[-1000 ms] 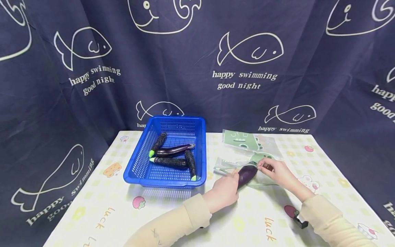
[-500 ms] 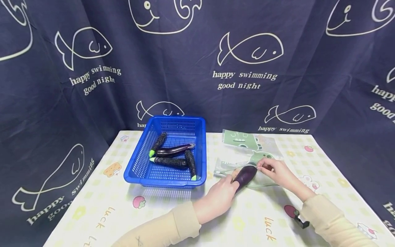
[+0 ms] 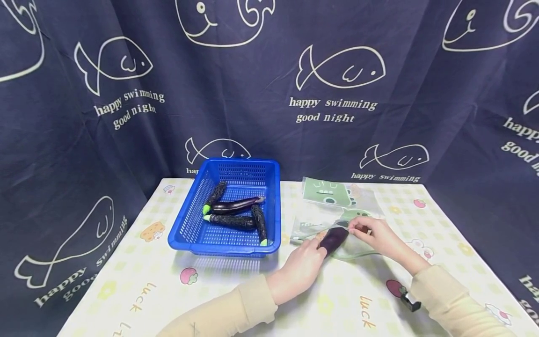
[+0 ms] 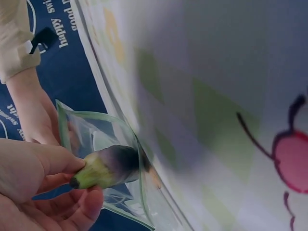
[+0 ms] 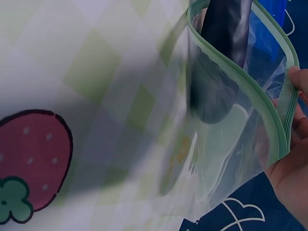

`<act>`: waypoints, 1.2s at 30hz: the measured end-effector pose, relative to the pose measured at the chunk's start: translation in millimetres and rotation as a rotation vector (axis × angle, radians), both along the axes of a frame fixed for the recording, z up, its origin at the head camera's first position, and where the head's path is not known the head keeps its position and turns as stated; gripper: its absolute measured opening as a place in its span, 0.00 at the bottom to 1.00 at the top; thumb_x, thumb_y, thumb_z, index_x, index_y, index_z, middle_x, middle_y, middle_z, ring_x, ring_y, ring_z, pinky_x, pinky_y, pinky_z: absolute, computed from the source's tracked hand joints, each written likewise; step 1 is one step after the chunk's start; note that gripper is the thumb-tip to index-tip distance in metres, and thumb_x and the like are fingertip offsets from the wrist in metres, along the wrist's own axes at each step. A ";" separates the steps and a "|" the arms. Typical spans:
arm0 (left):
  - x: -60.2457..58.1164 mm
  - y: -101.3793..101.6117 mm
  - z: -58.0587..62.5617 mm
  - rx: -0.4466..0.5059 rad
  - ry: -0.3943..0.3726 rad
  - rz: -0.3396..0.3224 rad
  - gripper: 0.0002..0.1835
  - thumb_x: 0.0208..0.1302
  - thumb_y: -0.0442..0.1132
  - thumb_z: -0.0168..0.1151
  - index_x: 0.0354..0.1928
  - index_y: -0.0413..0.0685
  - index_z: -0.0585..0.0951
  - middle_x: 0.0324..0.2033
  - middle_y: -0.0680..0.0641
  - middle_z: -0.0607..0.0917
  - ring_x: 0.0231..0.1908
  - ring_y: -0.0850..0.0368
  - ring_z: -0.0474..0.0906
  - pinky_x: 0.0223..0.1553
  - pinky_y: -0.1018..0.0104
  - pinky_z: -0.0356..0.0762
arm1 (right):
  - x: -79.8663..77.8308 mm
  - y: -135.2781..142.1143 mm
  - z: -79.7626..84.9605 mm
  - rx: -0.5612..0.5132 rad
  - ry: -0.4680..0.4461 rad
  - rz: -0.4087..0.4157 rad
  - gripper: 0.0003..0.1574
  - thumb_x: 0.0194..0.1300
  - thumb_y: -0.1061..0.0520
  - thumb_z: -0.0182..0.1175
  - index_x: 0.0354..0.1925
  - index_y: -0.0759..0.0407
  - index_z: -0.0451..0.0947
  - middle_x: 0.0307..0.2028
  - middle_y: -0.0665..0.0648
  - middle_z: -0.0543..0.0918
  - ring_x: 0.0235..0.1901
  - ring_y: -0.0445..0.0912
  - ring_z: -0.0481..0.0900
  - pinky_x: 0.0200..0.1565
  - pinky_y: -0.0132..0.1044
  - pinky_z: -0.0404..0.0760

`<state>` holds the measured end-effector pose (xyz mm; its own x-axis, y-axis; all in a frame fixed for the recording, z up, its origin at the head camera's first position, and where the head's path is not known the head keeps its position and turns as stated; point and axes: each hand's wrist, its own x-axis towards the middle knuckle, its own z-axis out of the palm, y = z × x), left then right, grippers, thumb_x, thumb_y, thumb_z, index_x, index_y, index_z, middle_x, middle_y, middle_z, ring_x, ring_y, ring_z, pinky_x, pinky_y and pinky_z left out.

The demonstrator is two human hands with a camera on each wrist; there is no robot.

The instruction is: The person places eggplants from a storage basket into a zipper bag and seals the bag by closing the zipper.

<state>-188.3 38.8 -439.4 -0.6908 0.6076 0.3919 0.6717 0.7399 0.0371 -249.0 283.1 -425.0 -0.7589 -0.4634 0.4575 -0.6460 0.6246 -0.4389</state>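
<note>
A dark purple eggplant [image 3: 334, 239] lies partly inside a clear zip bag [image 5: 269, 120] with a green-edged mouth. In the left wrist view the eggplant's green stem end [image 4: 96, 174] sticks out of the mouth, pinched between the thumb and fingers of my left hand [image 3: 300, 269]. My right hand [image 3: 376, 236] pinches the green rim of the bag on its right side. The right wrist view shows the eggplant's rounded end behind the clear film. The bag's mouth gapes around the eggplant.
A blue plastic basket [image 3: 225, 250] with several eggplants stands to the left. Another bag with a green cartoon print [image 3: 326, 191] lies flat behind the hands. The table [image 3: 236, 299] has a patterned cloth, and a dark blue curtain [image 3: 261, 117] hangs behind it.
My left hand has shifted back along the eggplant, down and to the left, and still holds it. The bag's green rim now sits lower around the eggplant. My right hand stays nearly in place.
</note>
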 end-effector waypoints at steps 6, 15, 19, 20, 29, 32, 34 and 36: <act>-7.2 7.9 -1.7 -0.027 0.002 0.031 0.06 0.62 0.35 0.57 0.39 0.50 0.82 0.57 0.46 0.77 0.43 0.57 0.77 0.36 0.69 0.80 | -0.1 -1.7 1.2 -0.013 -0.005 0.009 0.09 0.57 0.66 0.64 0.32 0.53 0.78 0.24 0.47 0.80 0.25 0.32 0.73 0.29 0.27 0.74; -11.0 23.7 1.7 -0.132 0.090 0.045 0.05 0.59 0.36 0.62 0.37 0.52 0.82 0.42 0.49 0.80 0.42 0.58 0.76 0.41 0.71 0.78 | -2.0 -3.5 2.0 -0.006 -0.012 -0.011 0.10 0.57 0.65 0.64 0.32 0.50 0.78 0.24 0.49 0.80 0.24 0.32 0.73 0.28 0.28 0.73; -12.4 28.7 2.0 -0.174 0.103 0.038 0.04 0.59 0.37 0.62 0.36 0.52 0.82 0.39 0.51 0.80 0.44 0.58 0.73 0.43 0.72 0.77 | -1.9 -4.5 2.4 -0.006 -0.018 -0.010 0.10 0.57 0.65 0.64 0.32 0.50 0.78 0.24 0.48 0.80 0.25 0.32 0.73 0.28 0.28 0.74; -12.7 29.9 1.8 -0.187 0.111 0.036 0.04 0.58 0.37 0.62 0.36 0.53 0.82 0.38 0.51 0.79 0.45 0.58 0.73 0.43 0.73 0.76 | -1.9 -4.8 2.5 -0.006 -0.016 -0.009 0.10 0.57 0.65 0.64 0.32 0.50 0.78 0.25 0.47 0.80 0.25 0.32 0.73 0.28 0.28 0.74; -15.9 39.3 1.7 -0.228 0.184 0.025 0.02 0.56 0.39 0.64 0.32 0.54 0.82 0.34 0.53 0.78 0.35 0.59 0.71 0.43 0.70 0.71 | -1.8 -6.8 4.0 0.001 -0.022 -0.012 0.08 0.58 0.64 0.64 0.33 0.50 0.78 0.26 0.44 0.80 0.27 0.32 0.73 0.28 0.28 0.73; -17.1 41.2 0.8 -0.231 0.202 0.018 0.02 0.55 0.40 0.65 0.31 0.54 0.82 0.33 0.53 0.78 0.33 0.59 0.71 0.44 0.68 0.68 | -1.4 -8.0 4.4 -0.001 -0.036 -0.013 0.07 0.58 0.63 0.64 0.33 0.50 0.78 0.26 0.43 0.79 0.27 0.32 0.73 0.27 0.28 0.73; -18.2 42.4 -0.4 -0.233 0.221 0.018 0.02 0.55 0.40 0.65 0.31 0.54 0.82 0.33 0.53 0.79 0.32 0.60 0.71 0.43 0.68 0.67 | -0.8 -8.8 5.0 0.000 -0.041 -0.013 0.07 0.58 0.63 0.64 0.33 0.51 0.78 0.26 0.42 0.79 0.27 0.32 0.73 0.27 0.28 0.73; -19.2 43.9 -1.4 -0.235 0.232 0.018 0.02 0.55 0.40 0.65 0.31 0.54 0.83 0.33 0.53 0.79 0.31 0.60 0.71 0.43 0.68 0.66 | -0.2 -9.7 5.9 -0.004 -0.047 -0.010 0.06 0.58 0.63 0.64 0.33 0.52 0.78 0.26 0.42 0.79 0.27 0.32 0.73 0.27 0.28 0.73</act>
